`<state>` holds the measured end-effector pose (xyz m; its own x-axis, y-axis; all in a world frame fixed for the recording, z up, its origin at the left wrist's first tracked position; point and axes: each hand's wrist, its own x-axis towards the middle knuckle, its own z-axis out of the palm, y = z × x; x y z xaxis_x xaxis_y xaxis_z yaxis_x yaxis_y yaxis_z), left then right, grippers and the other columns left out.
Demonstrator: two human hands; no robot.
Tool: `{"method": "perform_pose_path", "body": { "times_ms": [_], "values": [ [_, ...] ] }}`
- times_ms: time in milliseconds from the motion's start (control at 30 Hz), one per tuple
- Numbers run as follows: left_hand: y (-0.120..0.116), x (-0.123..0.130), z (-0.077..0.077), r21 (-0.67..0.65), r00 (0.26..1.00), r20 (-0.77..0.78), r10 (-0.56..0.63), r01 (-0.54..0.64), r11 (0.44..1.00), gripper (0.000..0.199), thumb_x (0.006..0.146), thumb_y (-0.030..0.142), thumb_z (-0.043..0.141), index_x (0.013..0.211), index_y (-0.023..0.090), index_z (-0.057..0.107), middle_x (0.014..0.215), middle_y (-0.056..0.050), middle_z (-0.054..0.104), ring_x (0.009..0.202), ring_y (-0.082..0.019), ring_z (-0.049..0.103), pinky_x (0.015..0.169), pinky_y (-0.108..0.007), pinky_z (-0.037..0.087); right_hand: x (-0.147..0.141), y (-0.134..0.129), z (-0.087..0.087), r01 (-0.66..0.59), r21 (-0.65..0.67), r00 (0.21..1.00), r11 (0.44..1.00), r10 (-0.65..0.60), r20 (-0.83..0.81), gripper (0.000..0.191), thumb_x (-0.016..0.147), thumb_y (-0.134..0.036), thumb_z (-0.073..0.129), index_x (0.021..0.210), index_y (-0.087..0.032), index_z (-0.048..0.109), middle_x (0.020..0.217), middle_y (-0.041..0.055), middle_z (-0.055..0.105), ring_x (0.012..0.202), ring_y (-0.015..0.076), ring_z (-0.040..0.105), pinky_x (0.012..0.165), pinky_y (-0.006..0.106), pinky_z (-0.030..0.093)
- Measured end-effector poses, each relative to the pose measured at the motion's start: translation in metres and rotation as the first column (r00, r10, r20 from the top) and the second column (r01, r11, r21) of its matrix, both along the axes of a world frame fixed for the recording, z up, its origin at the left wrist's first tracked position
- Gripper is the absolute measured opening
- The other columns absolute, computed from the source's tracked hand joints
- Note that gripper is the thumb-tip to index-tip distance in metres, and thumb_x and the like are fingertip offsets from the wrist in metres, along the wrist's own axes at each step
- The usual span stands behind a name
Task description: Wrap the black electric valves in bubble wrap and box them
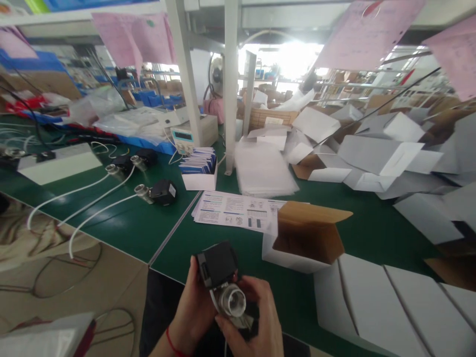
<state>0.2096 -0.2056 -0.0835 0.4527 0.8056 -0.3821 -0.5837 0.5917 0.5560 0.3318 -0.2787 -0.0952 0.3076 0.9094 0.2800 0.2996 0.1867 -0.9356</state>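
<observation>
Near the table's front edge I hold a motorized ball valve (218, 265), made of a black actuator box and a shiny metal valve body whose round threaded opening faces me. My left hand (195, 307) is wrapped around the actuator's left side. On the other side, my right hand (262, 315) grips the metal body with thumb and fingers. A white cable hangs from the valve below my hands. Beyond it lie printed sheets (230, 210), and to the right stands an open white box (293, 260) with a brown inside.
At the left lie more valves (163, 192) with white cables hanging over the edge. A small box of booklets (199, 181) stands by the shelf post (230, 99). Closed white boxes (386, 292) line the front right; unfolded cartons (375, 153) pile up behind.
</observation>
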Motion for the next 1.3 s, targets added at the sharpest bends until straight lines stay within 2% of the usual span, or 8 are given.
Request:
{"method": "perform_pose_path", "body": {
  "times_ms": [267, 367, 500, 600, 833, 1033, 1167, 1300],
  "values": [
    [0.0, 0.015, 0.022, 0.014, 0.993, 0.095, -0.073, 0.072, 0.997, 0.072, 0.068, 0.083, 0.074, 0.096, 0.018, 0.082, 0.086, -0.01, 0.08, 0.101, -0.035, 0.075, 0.104, -0.049, 0.052, -0.007, -0.005, 0.008, 0.069, -0.015, 0.998, 0.997, -0.069, 0.009, 0.037, 0.094, -0.059, 0.064, 0.12, -0.033, 0.065, 0.103, 0.0061, 0.069, 0.092, 0.0268, 0.069, 0.079, 0.035, 0.058],
    [-0.001, 0.015, 0.032, 0.074, 0.997, 0.014, -0.07, 0.069, 0.995, 0.071, 0.071, 0.082, 0.073, 0.107, 0.021, 0.081, 0.099, -0.01, 0.081, 0.107, -0.037, 0.073, 0.103, -0.05, 0.052, -0.004, -0.009, 0.002, 0.036, -0.057, 0.972, 0.998, -0.048, -0.23, 0.04, 0.092, -0.062, 0.066, 0.116, -0.031, 0.066, 0.099, 0.0058, 0.072, 0.086, 0.0259, 0.071, 0.077, 0.035, 0.059],
    [-0.002, 0.015, 0.043, 0.219, 0.998, -0.039, -0.043, 0.051, 0.974, 0.08, 0.079, 0.082, 0.065, 0.14, 0.032, 0.063, 0.13, -0.009, 0.073, 0.12, -0.037, 0.067, 0.106, -0.052, 0.049, 0.001, -0.007, -0.023, -0.339, -0.027, 0.634, 0.94, 0.207, -0.746, 0.058, 0.097, -0.074, 0.042, 0.111, -0.025, 0.07, 0.072, 0.0049, 0.069, 0.056, 0.0215, 0.065, 0.051, 0.033, 0.057],
    [-0.004, 0.018, 0.044, 0.267, 0.999, -0.011, -0.04, 0.042, 0.963, 0.075, 0.085, 0.072, 0.067, 0.149, 0.036, 0.053, 0.14, -0.007, 0.068, 0.128, -0.035, 0.063, 0.111, -0.049, 0.046, 0.005, 0.002, -0.045, -0.527, 0.07, 0.396, 0.847, 0.318, -0.862, 0.067, 0.095, -0.08, 0.034, 0.1, -0.026, 0.074, 0.056, -0.0004, 0.055, 0.035, 0.0151, 0.043, 0.033, 0.027, 0.041],
    [-0.01, 0.019, 0.041, 0.396, 0.987, -0.138, -0.078, 0.127, 0.909, 0.087, 0.085, 0.036, 0.082, 0.159, 0.036, 0.037, 0.156, -0.007, 0.053, 0.14, -0.032, 0.053, 0.116, -0.041, 0.043, 0.007, 0.007, -0.053, -0.561, 0.279, 0.0, 0.779, 0.337, -0.942, 0.058, 0.087, -0.079, 0.058, 0.101, -0.025, 0.074, 0.072, -0.0028, 0.049, 0.042, 0.0062, 0.011, 0.028, 0.018, 0.008],
    [-0.013, 0.02, 0.047, 0.46, 0.981, -0.181, -0.067, 0.145, 0.876, 0.088, 0.087, 0.024, 0.08, 0.161, 0.035, 0.032, 0.152, -0.008, 0.057, 0.136, -0.029, 0.057, 0.112, -0.037, 0.048, 0.016, -0.001, -0.024, -0.584, 0.28, -0.276, 0.762, 0.137, -0.951, 0.036, 0.085, -0.052, 0.081, 0.096, -0.018, 0.076, 0.074, -0.0035, 0.052, 0.047, 0.0022, 0.019, 0.036, 0.009, 0.022],
    [-0.014, 0.021, 0.045, 0.457, 0.985, -0.165, -0.051, 0.122, 0.881, 0.088, 0.087, 0.021, 0.08, 0.16, 0.036, 0.034, 0.15, -0.007, 0.059, 0.134, -0.029, 0.059, 0.11, -0.037, 0.05, 0.018, -0.002, -0.009, -0.593, 0.264, -0.284, 0.761, 0.11, -0.953, 0.035, 0.079, -0.047, 0.088, 0.092, -0.017, 0.077, 0.073, -0.0032, 0.054, 0.047, 0.0015, 0.025, 0.041, 0.01, 0.03],
    [-0.013, 0.017, 0.047, 0.459, 0.986, -0.16, -0.051, 0.12, 0.881, 0.09, 0.084, 0.026, 0.084, 0.159, 0.037, 0.036, 0.148, -0.006, 0.061, 0.129, -0.027, 0.063, 0.108, -0.036, 0.05, 0.021, -0.005, 0.009, -0.628, 0.138, -0.126, 0.766, 0.075, -0.989, 0.039, 0.081, -0.057, 0.084, 0.085, -0.018, 0.077, 0.063, -0.0033, 0.053, 0.046, 0.0043, 0.033, 0.045, 0.015, 0.036]
  ]
}}
